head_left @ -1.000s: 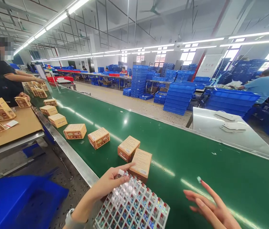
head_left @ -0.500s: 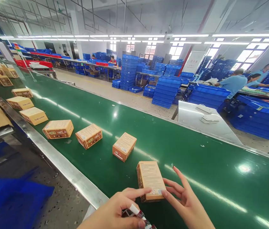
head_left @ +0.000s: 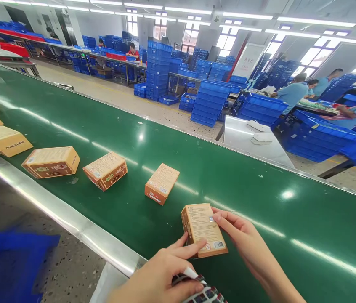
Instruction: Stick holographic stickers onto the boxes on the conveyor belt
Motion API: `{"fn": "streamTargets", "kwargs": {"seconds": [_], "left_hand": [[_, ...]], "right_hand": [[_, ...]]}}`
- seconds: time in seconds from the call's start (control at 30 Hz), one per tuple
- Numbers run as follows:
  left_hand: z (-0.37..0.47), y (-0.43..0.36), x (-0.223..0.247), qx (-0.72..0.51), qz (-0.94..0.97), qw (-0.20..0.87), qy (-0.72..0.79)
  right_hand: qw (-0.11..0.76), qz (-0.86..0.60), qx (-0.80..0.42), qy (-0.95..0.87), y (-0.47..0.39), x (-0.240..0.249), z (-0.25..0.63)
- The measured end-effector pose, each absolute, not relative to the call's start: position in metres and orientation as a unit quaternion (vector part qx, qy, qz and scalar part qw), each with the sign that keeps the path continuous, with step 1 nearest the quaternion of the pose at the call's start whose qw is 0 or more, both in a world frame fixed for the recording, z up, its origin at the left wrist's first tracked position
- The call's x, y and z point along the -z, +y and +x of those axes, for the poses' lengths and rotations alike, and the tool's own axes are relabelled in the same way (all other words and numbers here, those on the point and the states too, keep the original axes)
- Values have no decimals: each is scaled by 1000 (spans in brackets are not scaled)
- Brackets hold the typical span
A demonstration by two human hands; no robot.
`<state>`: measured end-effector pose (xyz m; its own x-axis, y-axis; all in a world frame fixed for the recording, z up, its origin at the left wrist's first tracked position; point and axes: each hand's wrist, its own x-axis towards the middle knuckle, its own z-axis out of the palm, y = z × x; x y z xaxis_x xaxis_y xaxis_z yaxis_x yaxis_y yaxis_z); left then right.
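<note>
Nearest carton (head_left: 203,229): small orange-brown printed box, lying flat on the green conveyor belt (head_left: 260,202) close to the near steel rail (head_left: 70,219), barcode end toward you.

Your left hand (head_left: 162,275): forefinger stretched out, tip touching the carton's near left edge; thumb and remaining fingers pinched on a sheet of holographic stickers (head_left: 203,292), only its top edge in view.

Your right hand (head_left: 249,244): fingers loosely apart, clamped on nothing; one fingertip pressed on the carton's top face near its far right corner, where a small shiny sticker (head_left: 211,219) sits.

Upstream on the belt, well apart from each other: three more cartons (head_left: 161,183), (head_left: 105,170), (head_left: 51,161), further ones toward the left edge.

Beyond the belt: a steel side table (head_left: 253,143), stacked blue crates (head_left: 211,103), people in blue shirts at benches (head_left: 294,92).
</note>
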<state>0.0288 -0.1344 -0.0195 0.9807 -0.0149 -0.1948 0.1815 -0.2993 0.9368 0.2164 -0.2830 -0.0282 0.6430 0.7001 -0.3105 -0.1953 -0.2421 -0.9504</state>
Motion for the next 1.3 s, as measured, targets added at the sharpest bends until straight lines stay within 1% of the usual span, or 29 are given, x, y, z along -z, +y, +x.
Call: {"fn": "streamTargets", "kwargs": {"seconds": [0.23, 0.47, 0.57, 0.7, 0.8, 0.87, 0.9, 0.97, 1.03, 1.1, 1.13, 1.2, 1.3], "left_hand": [[39, -143, 17, 94, 793, 601, 36], [50, -156, 18, 103, 778, 620, 20], [55, -161, 16, 105, 781, 615, 15], [62, -167, 17, 93, 786, 611, -15], [64, -172, 24, 78, 773, 629, -40], [61, -174, 30, 61, 757, 649, -48], [58, -174, 32, 54, 746, 663, -40], [48, -173, 35, 51, 730, 681, 25], [35, -168, 35, 47, 729, 670, 133], [23, -161, 32, 24, 734, 643, 217], [19, -157, 31, 11, 735, 637, 234], [12, -151, 28, -10, 729, 643, 236], [10, -147, 27, -23, 721, 658, 215]], "right_hand": [[540, -734, -358, -201, -297, 21, 227], [531, -758, -311, -216, -311, 27, 229], [519, -785, -259, -217, -316, 31, 223], [473, -837, -167, -219, -321, 36, 216], [454, -861, -126, -191, -327, 39, 219], [418, -880, -107, -198, -331, 38, 226], [389, -893, -96, -206, -332, 37, 230], [339, -914, -51, -217, -332, 33, 237], [326, -916, -2, -234, -327, 24, 237], [350, -888, 12, -298, -317, 12, 229], [364, -861, 0, -355, -311, 6, 221], [373, -789, -22, -487, -298, -4, 202], [342, -697, 11, -631, -282, -10, 173]]}}
